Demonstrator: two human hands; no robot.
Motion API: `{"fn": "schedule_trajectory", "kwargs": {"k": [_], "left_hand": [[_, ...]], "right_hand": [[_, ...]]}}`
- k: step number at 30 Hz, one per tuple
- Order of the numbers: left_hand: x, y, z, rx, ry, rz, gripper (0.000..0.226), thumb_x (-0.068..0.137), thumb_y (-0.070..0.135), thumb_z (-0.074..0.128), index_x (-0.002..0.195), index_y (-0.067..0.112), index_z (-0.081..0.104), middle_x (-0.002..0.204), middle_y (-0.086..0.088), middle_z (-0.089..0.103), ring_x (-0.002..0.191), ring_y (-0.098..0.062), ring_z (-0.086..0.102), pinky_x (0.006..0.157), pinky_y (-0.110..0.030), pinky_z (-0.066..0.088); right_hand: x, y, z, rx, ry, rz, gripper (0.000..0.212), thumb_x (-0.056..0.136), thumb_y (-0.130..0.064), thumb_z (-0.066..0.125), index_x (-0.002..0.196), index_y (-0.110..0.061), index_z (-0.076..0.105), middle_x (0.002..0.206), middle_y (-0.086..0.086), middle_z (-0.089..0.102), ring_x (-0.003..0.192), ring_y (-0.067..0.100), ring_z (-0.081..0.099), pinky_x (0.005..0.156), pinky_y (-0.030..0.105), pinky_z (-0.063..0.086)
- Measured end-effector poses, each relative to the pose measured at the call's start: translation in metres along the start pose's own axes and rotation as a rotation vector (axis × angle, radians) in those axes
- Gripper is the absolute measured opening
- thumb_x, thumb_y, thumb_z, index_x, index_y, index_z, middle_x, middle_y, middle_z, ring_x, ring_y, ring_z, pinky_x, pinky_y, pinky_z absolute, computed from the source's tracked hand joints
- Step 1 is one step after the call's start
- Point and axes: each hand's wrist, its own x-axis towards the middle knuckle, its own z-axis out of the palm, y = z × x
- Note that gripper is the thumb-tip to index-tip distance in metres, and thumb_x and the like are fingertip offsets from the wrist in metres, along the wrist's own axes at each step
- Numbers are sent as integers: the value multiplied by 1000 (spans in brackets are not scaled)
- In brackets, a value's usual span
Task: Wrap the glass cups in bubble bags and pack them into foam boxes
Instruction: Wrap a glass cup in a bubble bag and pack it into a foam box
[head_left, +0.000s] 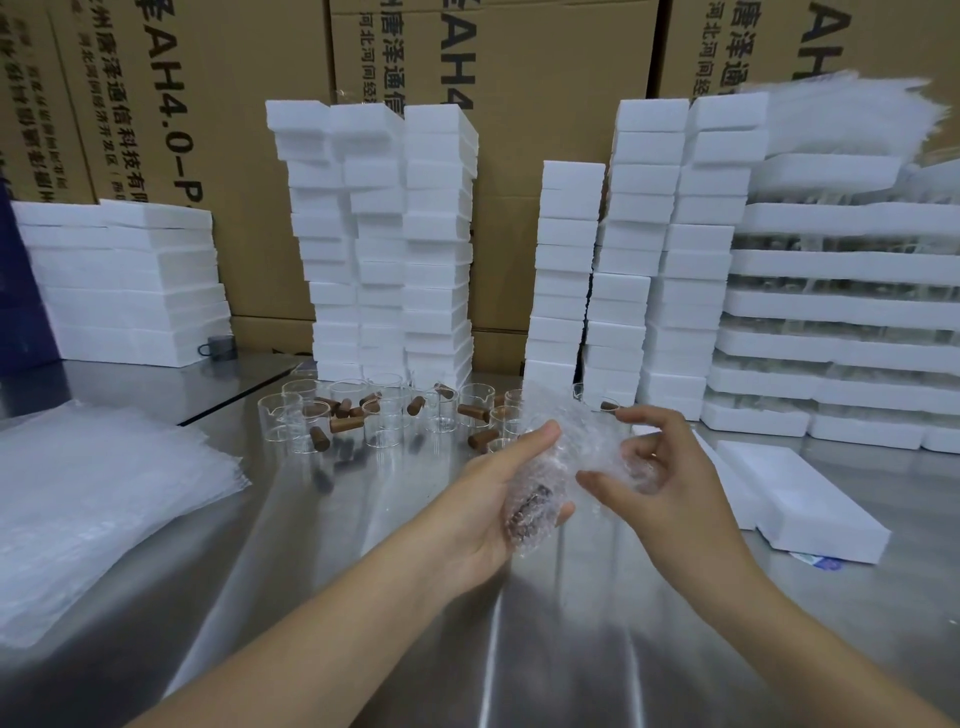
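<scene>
While you hold it above the table, a bubble bag (571, 447) encloses one glass cup (530, 506).
Spare bags (104, 509) lie at nine o'clock; your left hand (493, 499) curls its fingers round the bagged cup; your right hand (660, 467) pinches the loose end; a foam box (810, 499) lies at three o'clock.

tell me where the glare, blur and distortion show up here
Head view: white glare streaks run down the steel table; the bubble bags at top right are smeared by blur; the foam box stacks lean outward from wide-angle distortion; the wrapped cup is a little soft.
</scene>
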Motion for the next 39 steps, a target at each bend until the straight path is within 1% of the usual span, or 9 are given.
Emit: {"fn": "schedule_trajectory", "kwargs": {"k": [6,9,14,20,22,25,30,36,39], "left_hand": [[2,-8,6,23,76,67,57,85,44,83,128,8,74,125,-9,79,111,-21,77,82,-30,64],[1,-9,5,23,84,82,49,96,46,75,129,10,75,126,-12,78,116,-24,74,86,-28,63],[1,-5,1,64,68,61,56,99,57,68,132,12,75,131,-13,76,125,-27,72,109,-38,51],[4,-10,-2,282,40,63,67,91,62,72,130,8,74,130,-22,74,132,-46,64,123,-63,37],[6,-14,-4,310,63,67,64,95,61,69,131,9,73,128,-18,76,130,-41,66,123,-61,38],[5,-16,0,281,116,72,52,102,59,62,137,21,69,128,-10,77,123,-32,72,120,-54,44],[3,-13,5,190,126,107,39,108,54,54,146,50,49,133,1,75,97,-22,79,72,-34,59],[-2,-14,9,118,156,87,35,111,55,47,143,46,55,131,2,76,111,-27,77,78,-36,61],[-2,-15,7,167,150,83,37,110,57,47,140,38,58,126,-3,78,117,-31,75,81,-36,61]], "right_hand": [[0,2,-2,4,-69,16,34,85,-18,86,74,-16,53,71,5,52,66,16,48,62,33,37],[-7,-4,0,-90,-130,-97,8,94,-27,79,93,-25,71,85,-10,68,75,9,58,67,23,45],[-14,-12,1,-230,-266,-199,26,99,-38,59,120,-54,60,119,-27,63,107,5,61,81,12,47],[-12,-7,-4,-332,-522,-144,35,110,-16,41,94,-37,65,99,-12,61,74,15,67,72,19,50],[-11,-1,-5,-314,-503,-88,23,108,-17,46,100,-21,67,97,-5,63,65,16,68,67,23,50],[-13,-1,1,-301,-266,-115,17,101,-24,63,102,-40,66,81,-7,69,59,13,67,59,14,43],[-11,-4,4,-391,-75,-253,17,91,-35,75,90,-38,59,95,-13,68,68,15,67,61,16,44],[-16,-4,5,-404,-345,-184,20,101,-45,61,120,-43,66,120,-29,63,67,11,72,65,17,48],[-18,-6,6,-566,-499,-221,23,100,-53,51,114,-36,59,123,-31,54,74,11,69,75,36,55]]}}
